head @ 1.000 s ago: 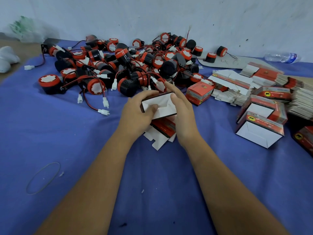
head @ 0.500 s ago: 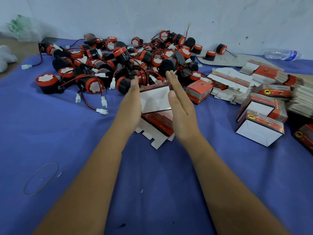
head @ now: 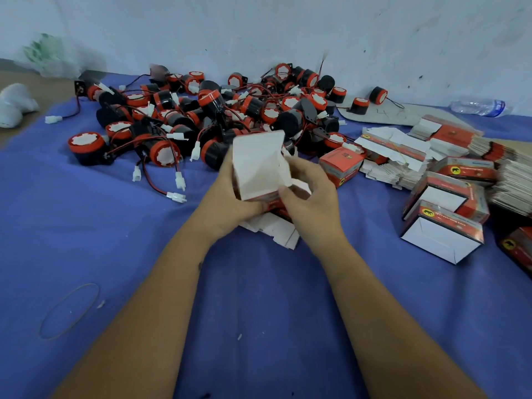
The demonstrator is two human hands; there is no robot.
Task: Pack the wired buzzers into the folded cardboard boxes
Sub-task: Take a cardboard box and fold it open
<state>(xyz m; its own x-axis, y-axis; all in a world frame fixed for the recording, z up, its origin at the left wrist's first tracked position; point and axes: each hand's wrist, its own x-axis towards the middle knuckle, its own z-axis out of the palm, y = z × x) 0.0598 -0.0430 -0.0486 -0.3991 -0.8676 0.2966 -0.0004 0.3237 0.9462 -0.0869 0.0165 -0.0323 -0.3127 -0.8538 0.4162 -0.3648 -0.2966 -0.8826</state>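
Note:
A red-and-white cardboard box (head: 257,165) stands tilted between my hands, its white inside facing me and a flap sticking out on the right. My left hand (head: 227,203) grips its left side from below. My right hand (head: 309,194) pinches the right flap and lower edge. Under my hands lies a flat unfolded box blank (head: 280,230). A heap of black-and-red wired buzzers (head: 207,116) with red-black leads and white plugs sits behind the box. No buzzer is in the box that I can see.
Folded open boxes (head: 442,234) stand at the right, a closed red box (head: 341,165) beside my right hand. Stacks of flat blanks (head: 403,156) lie at the far right. A rubber band (head: 69,311) lies at front left, a plastic bottle (head: 478,106) by the wall.
My hands went from flat against the box sides to curled around it. The box has turned upright with its white inside toward me, and a flap now sticks out on the right.

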